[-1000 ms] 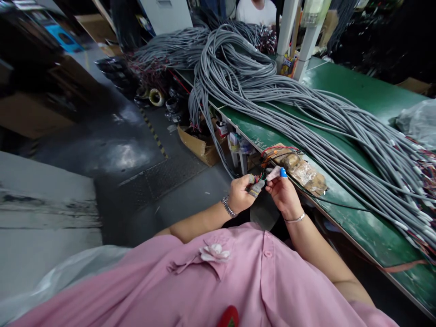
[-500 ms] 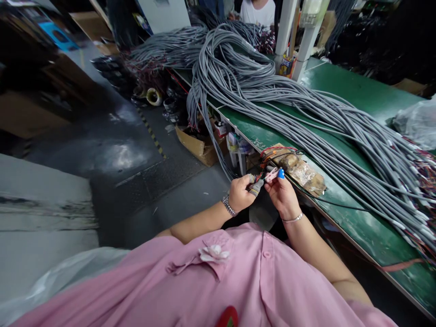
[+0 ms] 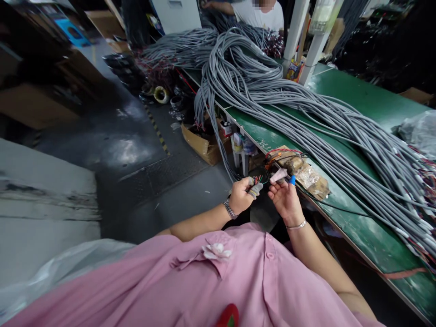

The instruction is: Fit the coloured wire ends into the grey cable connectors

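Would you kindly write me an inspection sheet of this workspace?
Surface: green table, pale marks near its edge.
Things in hand: thin coloured wires in the left hand; pale pink piece at the right hand, held or worn unclear.
Clutter: brown taped piece on the table; cardboard box on the floor.
Hands: left closed on the wires, wearing grey finger covers; right palm showing, thumb wearing a blue cover.
Cables: grey cables heaped along the table, some hanging over its edge.
Surroundings: person in a white shirt beyond the cables; blue stool and striped tape on the floor.
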`<state>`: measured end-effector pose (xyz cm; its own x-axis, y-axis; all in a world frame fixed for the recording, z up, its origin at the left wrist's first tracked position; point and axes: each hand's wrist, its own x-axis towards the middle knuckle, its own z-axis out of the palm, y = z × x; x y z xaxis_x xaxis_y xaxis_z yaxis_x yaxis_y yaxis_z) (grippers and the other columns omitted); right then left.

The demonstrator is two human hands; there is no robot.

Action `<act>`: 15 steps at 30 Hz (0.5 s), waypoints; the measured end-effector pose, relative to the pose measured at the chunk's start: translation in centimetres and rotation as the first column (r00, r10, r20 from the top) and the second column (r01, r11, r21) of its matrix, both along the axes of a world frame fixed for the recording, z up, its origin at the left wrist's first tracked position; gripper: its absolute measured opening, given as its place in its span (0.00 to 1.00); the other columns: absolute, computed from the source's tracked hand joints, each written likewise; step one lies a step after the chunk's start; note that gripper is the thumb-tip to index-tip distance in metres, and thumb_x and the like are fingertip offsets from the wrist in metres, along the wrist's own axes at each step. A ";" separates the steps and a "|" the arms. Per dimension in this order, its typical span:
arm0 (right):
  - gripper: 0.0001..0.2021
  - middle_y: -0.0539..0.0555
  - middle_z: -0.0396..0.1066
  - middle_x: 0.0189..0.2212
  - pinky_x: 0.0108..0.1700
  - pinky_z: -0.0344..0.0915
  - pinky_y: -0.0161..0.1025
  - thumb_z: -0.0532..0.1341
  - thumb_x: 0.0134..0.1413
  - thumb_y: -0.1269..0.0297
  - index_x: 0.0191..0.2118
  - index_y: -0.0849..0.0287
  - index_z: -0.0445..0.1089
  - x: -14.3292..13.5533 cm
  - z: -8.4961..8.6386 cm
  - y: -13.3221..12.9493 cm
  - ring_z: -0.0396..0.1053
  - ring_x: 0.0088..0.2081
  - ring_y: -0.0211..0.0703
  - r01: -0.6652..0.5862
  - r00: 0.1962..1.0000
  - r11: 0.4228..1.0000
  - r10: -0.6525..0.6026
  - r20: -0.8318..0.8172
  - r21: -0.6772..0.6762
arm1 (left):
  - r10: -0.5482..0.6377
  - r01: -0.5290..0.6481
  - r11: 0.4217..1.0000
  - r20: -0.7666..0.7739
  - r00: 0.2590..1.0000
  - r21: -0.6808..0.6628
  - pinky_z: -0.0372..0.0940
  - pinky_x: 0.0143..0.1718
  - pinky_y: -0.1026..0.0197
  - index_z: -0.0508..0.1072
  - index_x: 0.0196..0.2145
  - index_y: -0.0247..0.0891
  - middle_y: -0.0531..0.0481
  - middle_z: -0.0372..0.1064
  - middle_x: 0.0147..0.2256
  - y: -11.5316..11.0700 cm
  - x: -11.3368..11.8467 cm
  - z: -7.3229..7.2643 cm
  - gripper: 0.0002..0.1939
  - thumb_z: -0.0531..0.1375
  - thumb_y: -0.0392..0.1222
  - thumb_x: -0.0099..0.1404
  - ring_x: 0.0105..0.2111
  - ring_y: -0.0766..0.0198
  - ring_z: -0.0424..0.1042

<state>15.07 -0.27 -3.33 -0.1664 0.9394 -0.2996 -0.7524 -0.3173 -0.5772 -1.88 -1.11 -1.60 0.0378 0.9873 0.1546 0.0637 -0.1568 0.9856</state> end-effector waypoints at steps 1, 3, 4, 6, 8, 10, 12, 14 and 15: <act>0.21 0.51 0.75 0.34 0.32 0.68 0.34 0.61 0.49 0.41 0.35 0.55 0.71 0.2 -0.3 -0.2 0.70 0.31 0.37 -0.001 1.000 1.000 0.001 0.006 -0.010 | 0.002 0.000 0.998 0.042 0.999 -0.058 0.62 0.18 0.68 0.70 0.30 0.35 0.52 0.69 0.21 -0.1 -0.2 0.0 0.15 0.62 0.51 0.59 0.18 0.70 0.67; 0.20 0.51 0.75 0.34 0.32 0.69 0.34 0.62 0.49 0.42 0.35 0.55 0.72 0.7 -0.9 -0.8 0.71 0.30 0.37 -0.006 1.000 0.999 0.006 0.025 -0.034 | 0.028 -0.010 0.989 0.119 0.993 -0.149 0.62 0.17 0.68 0.69 0.29 0.34 0.52 0.69 0.21 -0.1 -0.5 -0.1 0.16 0.63 0.52 0.58 0.16 0.70 0.66; 0.19 0.51 0.75 0.33 0.32 0.68 0.34 0.62 0.49 0.43 0.35 0.55 0.72 1.0 -1.2 -1.1 0.71 0.30 0.37 -0.011 0.999 0.999 0.012 0.036 -0.049 | 0.043 -0.015 0.984 0.153 0.987 -0.176 0.62 0.17 0.68 0.68 0.29 0.34 0.53 0.69 0.20 -0.1 -0.7 -0.2 0.17 0.63 0.52 0.57 0.16 0.71 0.65; 0.18 0.51 0.75 0.33 0.32 0.68 0.33 0.63 0.49 0.44 0.34 0.55 0.72 1.5 -1.9 -1.8 0.71 0.30 0.36 -0.021 0.998 0.997 0.025 0.055 -0.069 | 0.063 -0.019 0.979 0.218 0.974 -0.201 0.61 0.17 0.67 0.67 0.28 0.34 0.53 0.68 0.20 0.0 -0.9 -0.4 0.17 0.64 0.52 0.57 0.15 0.71 0.65; 0.17 0.50 0.75 0.33 0.32 0.68 0.33 0.64 0.49 0.45 0.34 0.55 0.73 2.0 -2.4 -2.4 0.71 0.30 0.36 -0.028 0.997 0.997 0.033 0.073 -0.077 | 0.075 -0.019 0.978 0.267 0.961 -0.208 0.61 0.16 0.67 0.67 0.28 0.34 0.53 0.68 0.20 -0.1 -1.1 -0.6 0.17 0.64 0.52 0.56 0.15 0.70 0.65; 0.16 0.50 0.75 0.33 0.32 0.68 0.33 0.65 0.49 0.47 0.35 0.55 0.73 2.5 -2.7 -3.1 0.70 0.30 0.36 -0.027 0.996 0.997 0.033 0.087 -0.073 | 0.082 -0.016 0.976 0.296 0.952 -0.216 0.61 0.16 0.66 0.67 0.28 0.34 0.53 0.68 0.20 -0.3 -1.1 -0.7 0.18 0.64 0.52 0.55 0.15 0.70 0.65; 0.16 0.50 0.75 0.34 0.32 0.68 0.32 0.65 0.49 0.48 0.36 0.55 0.74 3.1 -2.9 -3.7 0.70 0.31 0.36 -0.025 0.994 0.998 0.031 0.104 -0.063 | 0.075 -0.005 0.975 0.310 0.948 -0.223 0.61 0.16 0.66 0.68 0.29 0.34 0.53 0.68 0.20 -0.6 -1.1 -0.7 0.18 0.65 0.53 0.55 0.15 0.70 0.65; 0.16 0.51 0.74 0.34 0.31 0.68 0.33 0.64 0.50 0.48 0.37 0.55 0.74 3.7 -3.1 -4.6 0.69 0.30 0.36 -0.028 0.991 0.998 0.035 0.132 -0.055 | 0.059 0.010 0.977 0.314 0.948 -0.214 0.61 0.17 0.66 0.68 0.29 0.34 0.54 0.68 0.20 -0.7 -1.0 -0.8 0.17 0.64 0.52 0.55 0.15 0.69 0.66; 0.16 0.51 0.74 0.33 0.31 0.68 0.33 0.64 0.50 0.47 0.36 0.55 0.74 4.0 -3.3 -5.1 0.69 0.30 0.36 -0.031 0.987 0.998 0.039 0.155 -0.054 | 0.048 0.016 0.979 0.306 0.951 -0.204 0.60 0.17 0.66 0.68 0.29 0.35 0.54 0.68 0.20 -0.6 -0.9 -0.9 0.17 0.64 0.52 0.56 0.15 0.69 0.66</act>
